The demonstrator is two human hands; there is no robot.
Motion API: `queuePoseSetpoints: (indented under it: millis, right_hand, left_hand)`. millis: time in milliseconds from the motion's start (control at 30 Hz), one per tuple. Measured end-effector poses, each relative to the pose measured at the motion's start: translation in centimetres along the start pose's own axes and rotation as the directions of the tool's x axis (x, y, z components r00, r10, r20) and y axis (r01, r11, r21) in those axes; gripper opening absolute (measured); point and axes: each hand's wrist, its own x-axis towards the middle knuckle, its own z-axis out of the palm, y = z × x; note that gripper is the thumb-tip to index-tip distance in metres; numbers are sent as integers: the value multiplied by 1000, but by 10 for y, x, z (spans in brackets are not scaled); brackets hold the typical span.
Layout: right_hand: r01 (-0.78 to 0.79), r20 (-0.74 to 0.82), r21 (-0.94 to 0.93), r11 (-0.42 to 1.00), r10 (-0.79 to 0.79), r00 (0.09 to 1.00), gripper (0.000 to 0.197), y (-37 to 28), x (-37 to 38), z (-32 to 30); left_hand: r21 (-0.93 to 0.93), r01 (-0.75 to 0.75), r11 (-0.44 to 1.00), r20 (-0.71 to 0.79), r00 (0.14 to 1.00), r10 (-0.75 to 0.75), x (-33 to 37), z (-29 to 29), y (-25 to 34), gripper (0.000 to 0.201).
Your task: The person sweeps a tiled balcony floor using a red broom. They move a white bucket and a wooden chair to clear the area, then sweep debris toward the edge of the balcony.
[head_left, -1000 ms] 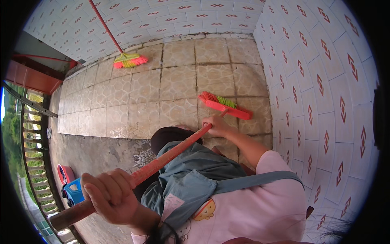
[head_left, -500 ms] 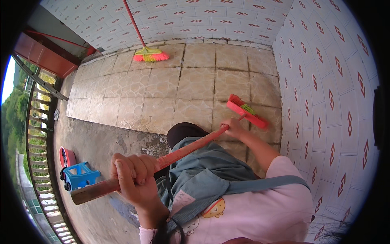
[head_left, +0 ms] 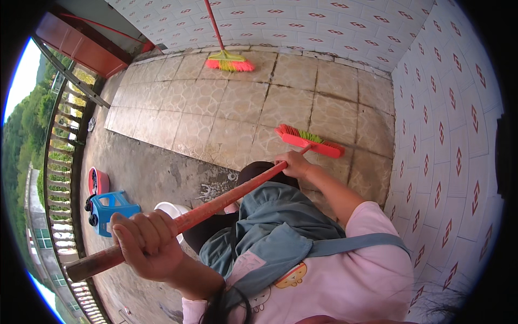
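Both my hands grip the long reddish wooden handle of a floor brush [head_left: 330, 149]. My left hand [head_left: 148, 245] is closed round it near its bare brown end, at the lower left. Further along, my right hand [head_left: 294, 163] is wrapped round the handle close to the brush head. The head is red with red and yellow-green bristles, and it lies over the beige tiles just beyond my right hand. A second broom [head_left: 229, 61] with a yellow top, pink and yellow bristles and a red handle leans against the far wall.
Patterned white tile walls [head_left: 442, 119] stand on the right and at the back. On the left, bare concrete [head_left: 145, 159] holds a blue stool [head_left: 113, 208], a red basin [head_left: 99, 181] and a white bucket [head_left: 171, 209] beside my legs. A balustrade [head_left: 59, 183] runs along the left edge.
The brush head has swung leftward across the tiles, and both hands have moved left with the handle. My view has turned, and the white bucket now shows.
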Motion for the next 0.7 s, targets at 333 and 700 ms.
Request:
queuePoseSetpoints:
  millis: [333,700]
  right_hand:
    - [-210,-24,-195,958,210,977,5,27,-96,-39]
    - [250,156,48,967,-254,954,8,-11,113,81]
  left_hand:
    - [-159,251,955,-14,967,-256,-5,-11,-49,32]
    - [239,-108,965,-264,949,171,-16,-27,11,34]
